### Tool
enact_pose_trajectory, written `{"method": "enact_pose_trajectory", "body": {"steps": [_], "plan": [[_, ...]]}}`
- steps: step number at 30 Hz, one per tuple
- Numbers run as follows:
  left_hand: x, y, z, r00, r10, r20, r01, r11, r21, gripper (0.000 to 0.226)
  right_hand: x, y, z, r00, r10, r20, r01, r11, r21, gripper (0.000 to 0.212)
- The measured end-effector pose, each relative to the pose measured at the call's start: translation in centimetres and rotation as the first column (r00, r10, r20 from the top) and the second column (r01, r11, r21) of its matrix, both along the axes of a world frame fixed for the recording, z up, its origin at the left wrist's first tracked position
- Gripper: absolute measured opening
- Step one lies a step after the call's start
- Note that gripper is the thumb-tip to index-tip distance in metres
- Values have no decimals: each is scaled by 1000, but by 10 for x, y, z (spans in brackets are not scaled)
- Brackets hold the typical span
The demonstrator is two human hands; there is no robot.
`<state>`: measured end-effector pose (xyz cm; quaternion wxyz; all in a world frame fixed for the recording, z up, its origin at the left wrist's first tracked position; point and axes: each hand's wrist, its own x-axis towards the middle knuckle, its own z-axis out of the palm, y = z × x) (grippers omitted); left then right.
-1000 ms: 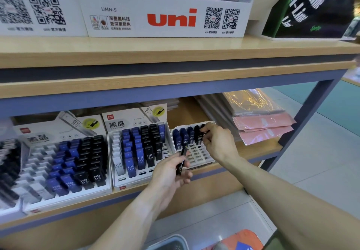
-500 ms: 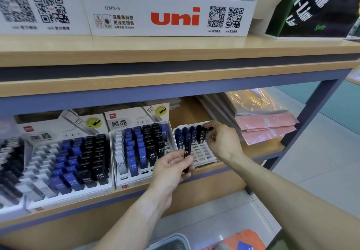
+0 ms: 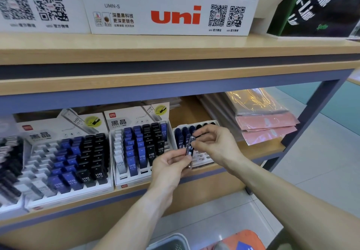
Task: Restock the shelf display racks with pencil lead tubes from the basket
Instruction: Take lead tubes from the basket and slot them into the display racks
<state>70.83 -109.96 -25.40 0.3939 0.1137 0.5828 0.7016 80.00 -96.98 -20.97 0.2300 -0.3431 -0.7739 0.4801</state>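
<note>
Pinching lead tube | both hands (label blurred); basket cut off

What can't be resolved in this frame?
- Basket, head view: cut off by the bottom edge; contents unseen.
- Small rack: its free slots are hidden behind the left hand and right hand.
- Held tube: lower end hidden by left fingers.
- Far-left rack: blurred, cut by the left edge.

lower shelf: three white display racks of blue and black lead tubes side by side, pink packets stacked at right | upper shelf: white uni box, dark display | floor: pale tiles
</note>
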Motion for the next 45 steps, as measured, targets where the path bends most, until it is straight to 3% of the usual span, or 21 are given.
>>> {"method": "enact_pose_trajectory", "body": {"steps": [5,9,13,16,19,21,24,30,42,45], "plan": [[1,-1,0,989,1,-150,-7,999,-41,24,-3,-12,-2,990,-118,83,102,979,176,32],[2,1,3,962,-37,-269,24,998,-50,26,-1,6,3,973,-229,41,219,961,168,29],[-1,4,-4,859,-125,-497,50,986,-162,29,8,34,1,915,-403,-29,399,890,222,26],[-4,3,-11,611,-222,-760,56,969,-239,34,10,46,-8,893,-447,-48,443,855,270,24],[-8,7,-24,220,-274,-936,54,962,-268,34,5,52,-16,886,-462,-49,453,835,313,23],[-9,11,-33,-11,-358,-933,28,933,-359,42,1,54,-21,884,-466,-50,455,828,328,21],[-8,14,-38,-177,-491,-853,-29,869,-494,60,-2,56,-26,885,-463,-55,454,828,329,19],[-5,14,-37,-295,-505,-811,-59,857,-512,67,-7,58,-30,894,-448,-9,417,824,384,18],[-8,11,-35,-268,-533,-803,-63,841,-537,69,-9,57,-35,934,-351,68,268,813,518,16],[-7,11,-34,-300,-532,-792,-61,839,-541,65,-10,54,-39,937,-320,140,192,807,559,15]]}}
